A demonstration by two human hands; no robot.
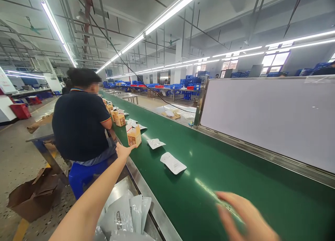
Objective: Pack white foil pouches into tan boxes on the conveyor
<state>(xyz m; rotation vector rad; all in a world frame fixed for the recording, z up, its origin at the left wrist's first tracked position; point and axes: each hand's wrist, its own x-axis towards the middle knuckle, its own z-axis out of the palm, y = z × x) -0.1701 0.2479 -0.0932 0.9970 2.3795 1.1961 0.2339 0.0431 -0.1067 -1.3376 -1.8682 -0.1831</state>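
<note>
Reaching over the near edge of the green conveyor belt (209, 171), the left hand (124, 151) has its grip wide and empty, fingers spread at the foot of a small tan carton (134, 136); whether they touch it is hard to tell. The right hand (243, 216) hovers over the belt, close to the camera and blurred, its grip open and holding nothing visible. The step in hand looks like a reach rather than a hold, and closing on the carton calls for the fingers to come around its lower part.

The carton stands upright on the belt, its flaps raised. Further along the belt, more tan cartons (119, 119) stand near the seated worker (80, 119), who wears a dark polo shirt and sits on a blue stool (86, 174) beside the belt's near edge. That worker's arm and shoulder are close to the line of the left arm, the nearest thing in the way. Two white sachets (172, 163) lie flat on the belt, to the right of the carton. Below the left forearm, a steel tray (154, 206) along the belt's near edge holds silver-white pouches (117, 216). A tall white panel (267, 122) stands along the belt's far edge, and a cardboard box (34, 195) lies on the floor left of the belt.
</note>
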